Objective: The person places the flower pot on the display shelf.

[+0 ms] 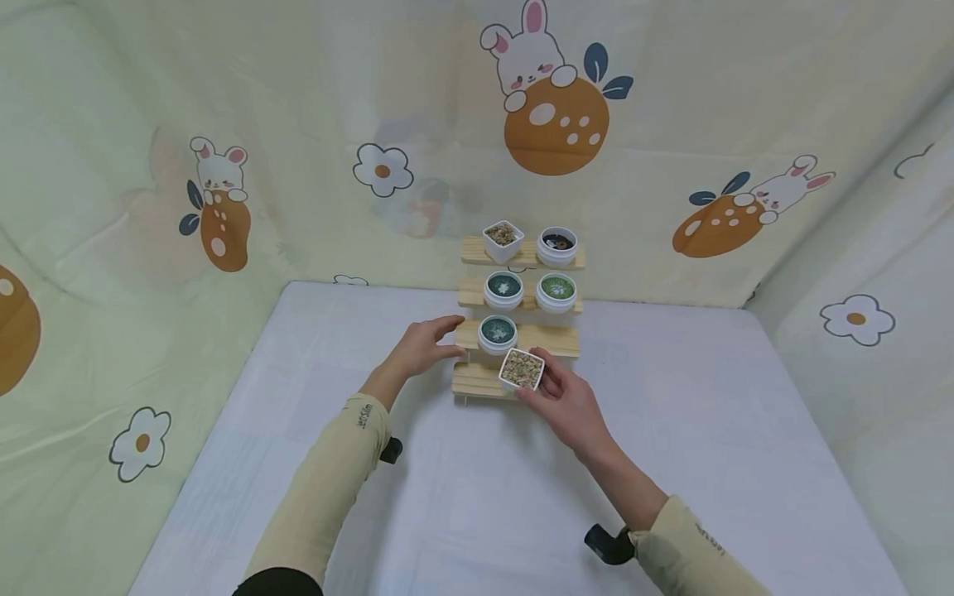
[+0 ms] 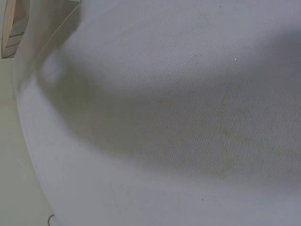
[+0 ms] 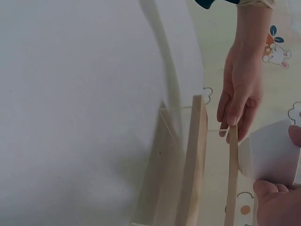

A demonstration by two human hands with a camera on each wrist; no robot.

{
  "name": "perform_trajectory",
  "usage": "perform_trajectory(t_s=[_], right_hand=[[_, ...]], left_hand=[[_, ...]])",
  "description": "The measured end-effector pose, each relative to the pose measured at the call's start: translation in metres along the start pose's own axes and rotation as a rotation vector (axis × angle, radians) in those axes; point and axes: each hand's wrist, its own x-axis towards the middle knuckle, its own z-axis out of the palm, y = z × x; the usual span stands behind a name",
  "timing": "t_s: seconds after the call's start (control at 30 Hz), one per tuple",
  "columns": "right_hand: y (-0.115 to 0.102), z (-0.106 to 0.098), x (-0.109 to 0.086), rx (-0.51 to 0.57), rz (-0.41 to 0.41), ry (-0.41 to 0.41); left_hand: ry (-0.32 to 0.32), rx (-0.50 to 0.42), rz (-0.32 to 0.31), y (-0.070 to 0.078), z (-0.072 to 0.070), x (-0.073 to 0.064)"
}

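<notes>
My right hand (image 1: 574, 407) holds a small square white pot (image 3: 275, 151), filled with beige grain-like bits (image 1: 522, 369), over the lowest board of a stepped wooden rack (image 1: 477, 381). In the right wrist view, my right fingers (image 3: 277, 205) grip the pot's side. At the rack's left end is my left hand (image 1: 417, 349), thumb and forefinger spread beside the second-lowest board; whether they touch it is unclear. On that board stands a round white pot (image 1: 497, 333) with a dark green top. The left wrist view shows no hand, only the tabletop and a board's edge.
Higher boards carry another dark green pot (image 1: 503, 290), a bright green pot (image 1: 556, 291), a square pot of grains (image 1: 503, 240) and a dark-filled round pot (image 1: 557, 246). The rack stands near the back edge of the white table (image 1: 671, 414), before a printed cloth (image 1: 417, 99).
</notes>
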Motion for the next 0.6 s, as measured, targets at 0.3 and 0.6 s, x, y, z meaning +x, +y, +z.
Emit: perform_trajectory(t_s=[0.3,0.6], right_hand=[[-0.005,-0.014,0.016,-0.017,0.07,0.076],[-0.006,-0.02,0.034,-0.079,0.068,0.123]], left_hand=[[-0.005,-0.012,-0.004,0.0,0.0,-0.001],[-0.007,-0.015,-0.004,0.002,-0.001,-0.001]])
